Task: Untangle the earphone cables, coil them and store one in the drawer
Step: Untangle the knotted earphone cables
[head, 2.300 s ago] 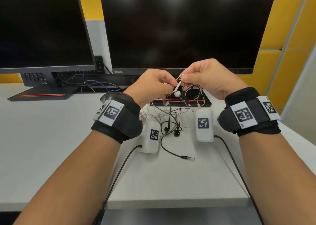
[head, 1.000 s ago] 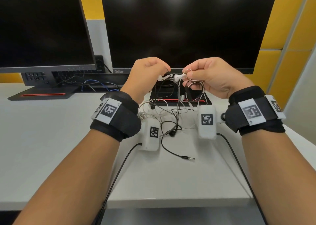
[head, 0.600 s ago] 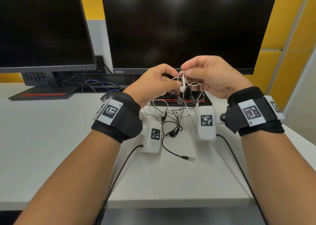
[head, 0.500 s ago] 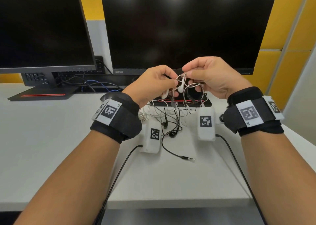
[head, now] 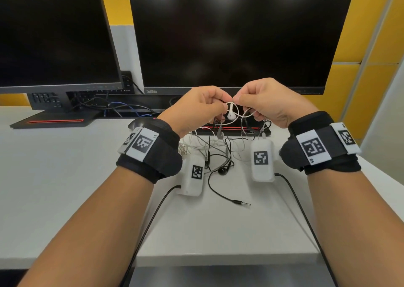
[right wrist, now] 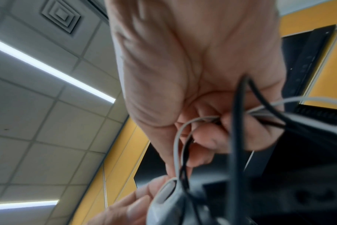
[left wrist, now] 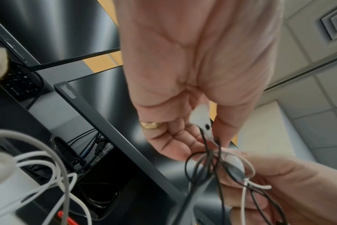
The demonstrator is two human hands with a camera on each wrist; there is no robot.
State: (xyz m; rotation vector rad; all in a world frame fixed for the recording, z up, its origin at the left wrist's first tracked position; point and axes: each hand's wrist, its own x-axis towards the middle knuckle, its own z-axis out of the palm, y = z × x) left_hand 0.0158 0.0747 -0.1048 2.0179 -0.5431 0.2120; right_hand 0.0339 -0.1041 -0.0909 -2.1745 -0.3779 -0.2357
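Observation:
Tangled white and black earphone cables hang between my hands above the white desk. My left hand and right hand meet fingertip to fingertip, each pinching the cables. A white earbud dangles just below them. In the left wrist view my left hand holds the white earbud with black cable looped round it. In the right wrist view my right hand curls round a white cable loop and black cable. Black earbuds, a jack plug and loose white cable lie on the desk.
Two dark monitors stand at the back. A stand base with a red stripe lies under the hands. The wrist cameras' black leads run off the desk's front edge. No drawer is in view.
The left hand rose, dropped back and now meets the right hand at the white earbud's cable. The earbud has swung between the fingers. The cables on the desk shifted only slightly.

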